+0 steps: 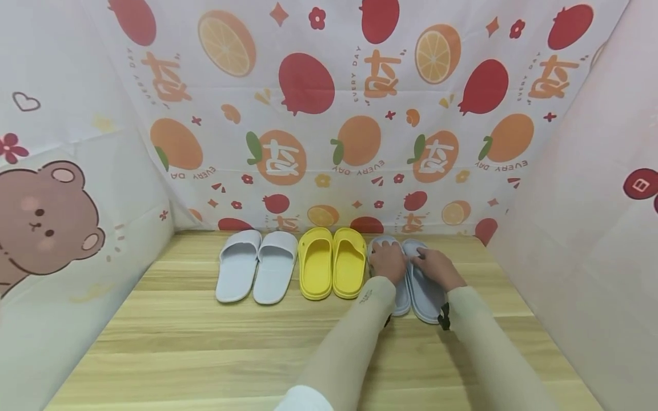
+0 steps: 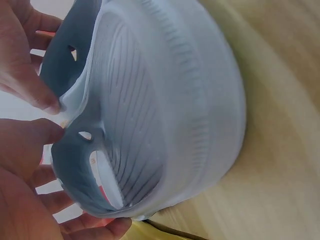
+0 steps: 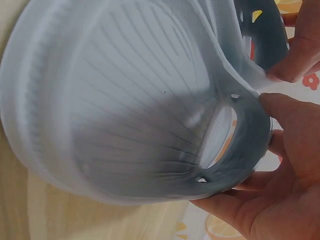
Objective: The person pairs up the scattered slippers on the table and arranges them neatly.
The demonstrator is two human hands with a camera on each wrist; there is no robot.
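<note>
A pair of grey-blue slippers stands side by side at the right end of the row, toes toward the patterned back sheet. My left hand (image 1: 388, 261) holds the left grey-blue slipper (image 1: 402, 302) by its upper strap, covering much of it in the head view. The left wrist view shows the thumb on the strap's edge and the fingers spread around its outer side. My right hand (image 1: 438, 269) grips the strap of the right grey-blue slipper (image 1: 425, 298). In the right wrist view, the right thumb (image 3: 277, 102) meets the inner edge while fingers curl under the other side.
To the left stand yellow slippers (image 1: 316, 268) and, beyond them, white slippers (image 1: 237, 274). All are on a wood-grain surface (image 1: 231, 348). A fruit-print sheet (image 1: 319, 131) hangs close behind, with pale side sheets at left (image 1: 128, 228) and right (image 1: 576, 228).
</note>
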